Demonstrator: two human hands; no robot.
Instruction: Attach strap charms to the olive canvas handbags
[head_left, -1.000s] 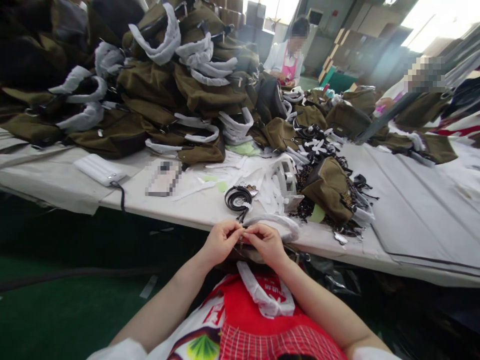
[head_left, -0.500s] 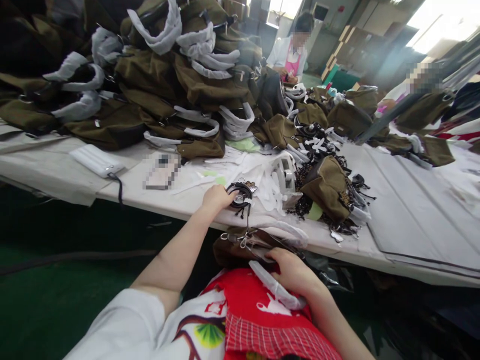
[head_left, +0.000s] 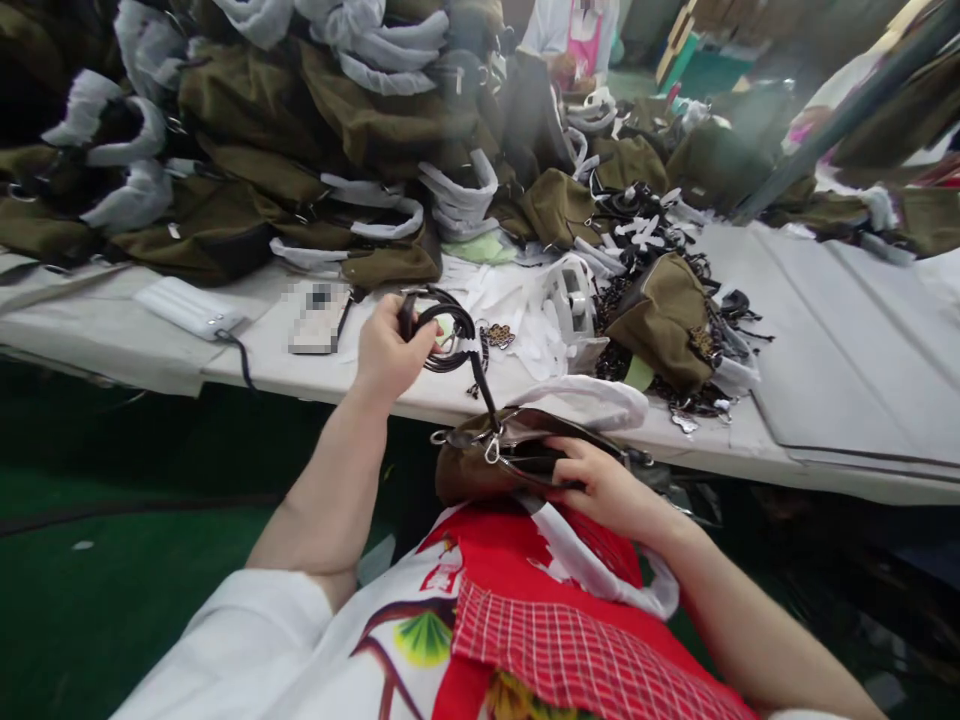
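A: Quick Q, what's the person got on?
B: A loose white cloth short sleeve (head_left: 232, 640) on the L arm, & a red & white cloth apron (head_left: 517, 565).
A: Any pics on it?
B: Yep! White part has a bright green fan-shaped leaf print (head_left: 422, 638), curvy dark brown lines (head_left: 387, 695) & a little red square mark (head_left: 441, 578). Red part's got words or shapes in white, too blurry 2 tell.
A: & lower down?
B: A red checked cloth piece (head_left: 592, 650) w/ thin white lines, + yellowish print (head_left: 517, 702) under it.
A: Hands?
B: L hand (head_left: 394, 350) & R hand (head_left: 611, 490), both bare.
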